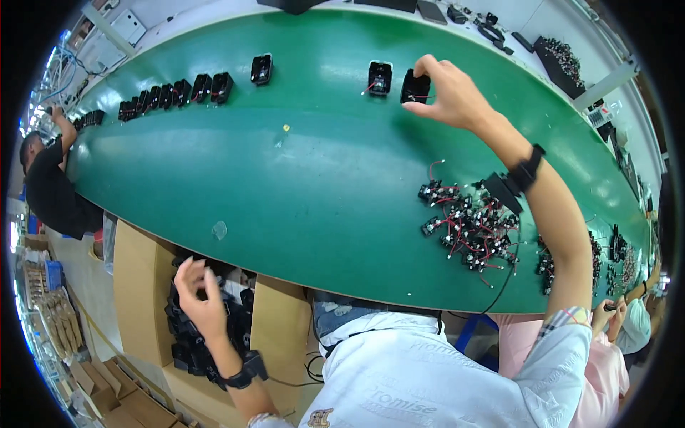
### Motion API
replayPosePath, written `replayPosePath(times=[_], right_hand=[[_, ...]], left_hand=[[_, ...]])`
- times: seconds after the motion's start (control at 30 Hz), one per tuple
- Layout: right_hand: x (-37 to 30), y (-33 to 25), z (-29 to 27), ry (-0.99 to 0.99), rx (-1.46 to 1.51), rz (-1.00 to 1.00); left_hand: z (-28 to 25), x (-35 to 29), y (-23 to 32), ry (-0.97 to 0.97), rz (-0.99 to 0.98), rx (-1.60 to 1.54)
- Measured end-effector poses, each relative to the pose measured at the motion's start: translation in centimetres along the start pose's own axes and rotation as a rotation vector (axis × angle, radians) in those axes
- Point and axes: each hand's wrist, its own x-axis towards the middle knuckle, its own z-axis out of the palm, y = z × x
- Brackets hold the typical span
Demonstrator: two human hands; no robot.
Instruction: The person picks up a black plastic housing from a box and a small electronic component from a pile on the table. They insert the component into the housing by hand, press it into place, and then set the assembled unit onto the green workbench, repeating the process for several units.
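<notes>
My right hand (451,93) reaches to the far side of the green bench, thumb and fingers pinching a small black plastic housing (414,88) with a red wire. Just left of it stands a similar open black housing (379,78), and another housing (262,69) sits farther left. My left hand (203,299) is over a cardboard box (141,285) beside the bench, fingers apart and holding nothing I can see. Inside the box lie many black plastic parts (191,354), partly hidden by that hand and forearm.
Under my right forearm lies a heap of small black parts with red wires (474,225). A row of black housings (175,93) runs along the far left. Co-workers sit at the left end (53,185) and right end (596,357) of the green bench (307,192).
</notes>
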Motion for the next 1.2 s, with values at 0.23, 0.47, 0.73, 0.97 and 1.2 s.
replayPosePath(times=[0.23, 0.47, 0.73, 0.97, 1.2], right_hand=[[2.2, 2.5, 3.9, -0.173, -0.023, 0.108], [1.0, 0.9, 3.3, -0.206, -0.101, -0.001], [3.6, 2.3, 2.8, -0.068, -0.061, 0.082], [8.1, -1.1, 5.9, -0.372, -0.198, 0.039], [5.6, -1.9, 5.0, -0.356, -0.211, -0.017]], left_hand=[[-5.2, -5.9, -16.8, -0.404, -0.153, 0.447], [-3.8, -7.4, -22.1, -0.51, -0.202, 0.525], [-0.6, -7.6, -21.2, -0.675, -0.13, 0.94], [0.4, -7.5, -22.9, -0.782, -0.103, 1.082], [-1.1, -7.1, -22.6, -0.646, -0.093, 0.814]])
